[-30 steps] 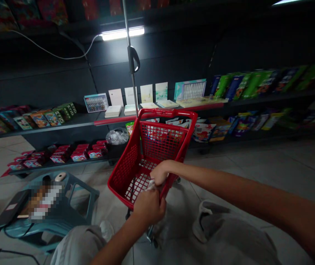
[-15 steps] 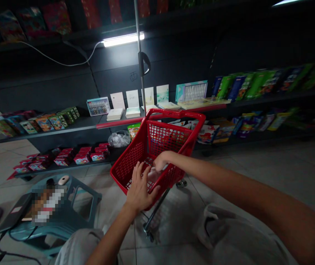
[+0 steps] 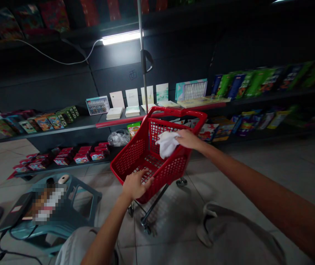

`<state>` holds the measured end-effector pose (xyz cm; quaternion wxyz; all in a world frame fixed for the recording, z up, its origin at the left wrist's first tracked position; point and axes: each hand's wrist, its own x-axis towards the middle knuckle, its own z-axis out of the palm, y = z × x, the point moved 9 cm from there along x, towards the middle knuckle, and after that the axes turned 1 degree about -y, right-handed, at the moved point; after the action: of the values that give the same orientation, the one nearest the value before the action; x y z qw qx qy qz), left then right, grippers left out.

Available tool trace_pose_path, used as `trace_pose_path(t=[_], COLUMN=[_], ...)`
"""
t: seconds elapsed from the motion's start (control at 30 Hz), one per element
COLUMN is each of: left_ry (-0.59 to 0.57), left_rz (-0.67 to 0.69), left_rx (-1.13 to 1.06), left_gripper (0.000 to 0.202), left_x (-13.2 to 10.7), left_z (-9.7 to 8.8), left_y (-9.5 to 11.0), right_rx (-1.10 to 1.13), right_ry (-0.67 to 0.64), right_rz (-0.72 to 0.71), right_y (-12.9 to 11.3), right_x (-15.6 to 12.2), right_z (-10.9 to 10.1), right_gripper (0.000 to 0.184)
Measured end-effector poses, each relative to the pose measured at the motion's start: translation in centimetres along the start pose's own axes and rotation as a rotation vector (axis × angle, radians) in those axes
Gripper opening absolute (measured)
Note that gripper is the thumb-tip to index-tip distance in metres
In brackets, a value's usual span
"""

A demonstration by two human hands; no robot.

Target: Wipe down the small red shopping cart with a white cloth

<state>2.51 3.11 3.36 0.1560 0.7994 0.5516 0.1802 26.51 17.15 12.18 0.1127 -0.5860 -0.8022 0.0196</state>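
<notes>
Our left hand [image 3: 135, 185] was closed over the near rim of the red plastic shopping cart [image 3: 174, 112], its fingers curling into the basket, a grip that looked suited to steadying the small wheeled cart. Our right hand [image 3: 189, 139] reached across to the far side and pinched a white cloth [image 3: 167, 144], which that grip held up off the basket floor, hanging against the inside of the mesh wall. The cart stood on the tile floor [image 3: 229, 176] near a dark shelf [image 3: 63, 131] of boxed goods. To our left, a teal plastic stool [image 3: 89, 200] carried a white computer mouse [image 3: 63, 179] and a pixelated object [image 3: 46, 202] we could not make out.
</notes>
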Motion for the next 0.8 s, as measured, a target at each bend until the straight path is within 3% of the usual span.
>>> trace_pose_path(t=[0.07, 0.13, 0.2, 0.27, 0.33, 0.4, 0.47, 0.53, 0.63, 0.8], left_ry=[0.005, 0.011, 0.006, 0.004, 0.000, -0.018, -0.036, -0.040, -0.027, 0.009], left_rz=[0.013, 0.035, 0.053, 0.067, 0.086, 0.109, 0.112, 0.105, 0.099, 0.115], left_rx=[0.013, -0.002, -0.020, -0.025, -0.023, -0.024, -0.027, -0.024, -0.008, -0.002], left_gripper=[0.046, 0.043, 0.041, 0.041, 0.042, 0.043, 0.043, 0.042, 0.041, 0.038], left_x=[0.3, 0.6, 0.9, 1.1, 1.3, 1.6, 1.9, 2.1, 2.2, 2.0], left_z=[-0.2, -0.1, 0.1, 0.3, 0.3, 0.5, 0.6, 0.8, 0.9, 0.8], left_y=[-0.2, -0.2, -0.2, 0.0, 0.3, 0.6, 0.6, 0.3, -0.1, -0.4], right_rx=[0.101, 0.169, 0.236, 0.295, 0.312, 0.282, 0.273, 0.330, 0.445, 0.570], right_ry=[0.329, 0.610, 0.767, 0.764, 0.615, 0.425, 0.332, 0.371, 0.420, 0.195], right_rz=[0.262, 0.531, 0.734, 0.838, 0.819, 0.700, 0.591, 0.551, 0.475, 0.131], right_y=[6.3, 11.4, 14.3, 15.1, 14.0, 11.2, 8.0, 5.5, 1.9, -7.3], right_x=[-2.0, -5.7, -9.1, -10.7, -10.0, -8.0, -6.4, -6.1, -7.8, -13.5], right_z=[-3.3, -4.3, -2.7, 0.7, 4.8, 8.6, 11.2, 12.2, 12.9, 16.0], right_gripper=[0.046, 0.053, 0.057, 0.057, 0.056, 0.054, 0.054, 0.055, 0.053, 0.055])
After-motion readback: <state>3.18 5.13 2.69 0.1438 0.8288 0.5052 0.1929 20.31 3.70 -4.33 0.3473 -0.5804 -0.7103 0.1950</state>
